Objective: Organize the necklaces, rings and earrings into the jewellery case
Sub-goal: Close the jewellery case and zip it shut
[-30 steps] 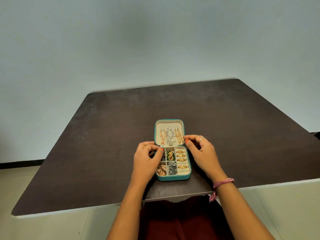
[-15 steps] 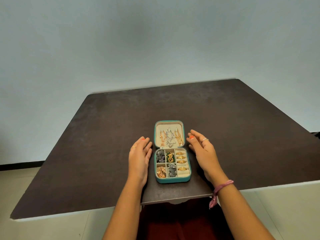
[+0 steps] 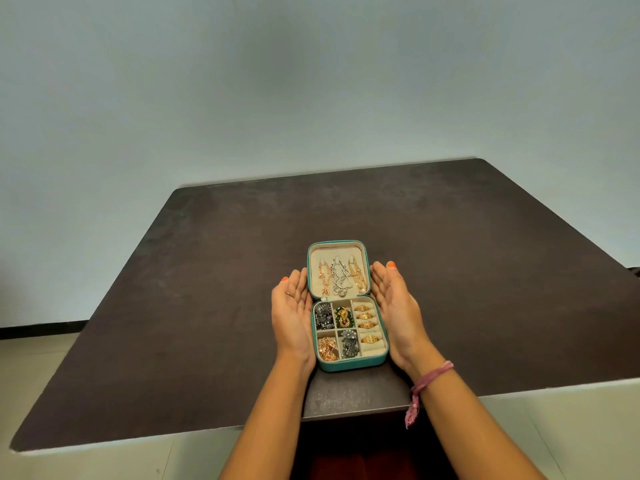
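Observation:
A teal jewellery case [image 3: 350, 366] lies open flat on the dark table. Its lid holds hanging gold and silver necklaces [image 3: 341, 278]. The base's right column holds several gold rings [image 3: 366, 320]; the other compartments hold earrings [image 3: 334, 329] in silver, gold and green. My left hand [image 3: 291, 311] lies palm up against the case's left side, fingers straight. My right hand [image 3: 394, 306] lies palm up along its right side, fingers straight. Neither hand holds anything.
The dark table [image 3: 207, 289] has a near edge [image 3: 519, 389] just behind my wrists. A pale wall stands behind it. A pink band [image 3: 427, 379] is on my right wrist.
Both hands left the case's hinge area, moved out to its sides and turned from palm down to palm up.

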The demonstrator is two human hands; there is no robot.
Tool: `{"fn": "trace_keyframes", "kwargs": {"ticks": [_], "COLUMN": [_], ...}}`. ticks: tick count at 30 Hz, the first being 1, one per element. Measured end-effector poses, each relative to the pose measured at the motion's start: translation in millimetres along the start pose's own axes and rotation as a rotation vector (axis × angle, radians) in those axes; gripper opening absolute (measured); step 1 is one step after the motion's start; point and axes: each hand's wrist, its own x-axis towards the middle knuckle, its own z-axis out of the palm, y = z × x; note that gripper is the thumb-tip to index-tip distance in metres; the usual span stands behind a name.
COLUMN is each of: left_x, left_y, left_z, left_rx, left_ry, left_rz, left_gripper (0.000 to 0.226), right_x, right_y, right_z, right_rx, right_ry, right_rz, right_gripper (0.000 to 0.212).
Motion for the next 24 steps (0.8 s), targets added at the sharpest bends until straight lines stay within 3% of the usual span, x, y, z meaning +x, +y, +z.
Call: {"fn": "trace_keyframes", "kwargs": {"ticks": [6,12,17,24], "left_x": [20,38,43,51], "left_y": [2,-1,-2,1], "left_z": [10,18,18,16], "left_rx": [-0.04,-0.081,-0.151,-0.217], "left_ry": [0.014,0.022,0.037,0.064], "left_rz": [-0.004,0.0,-0.004,-0.017], "left_gripper": [0.05,0.048,0.042,0.035], "right_x": [21,36,41,49], "right_y": [-7,-16,-13,-12], "right_z": [-3,3,-3,-1], "right_rx": [-0.008,-0.003,0.106,0.173], "right_ry": [-0.002,-0.054,-0.019,0.051], "right_rz": [0.027,0.011,0.03,-0.02], "right_gripper": [0.06,0.035,0.049,0.04]}}
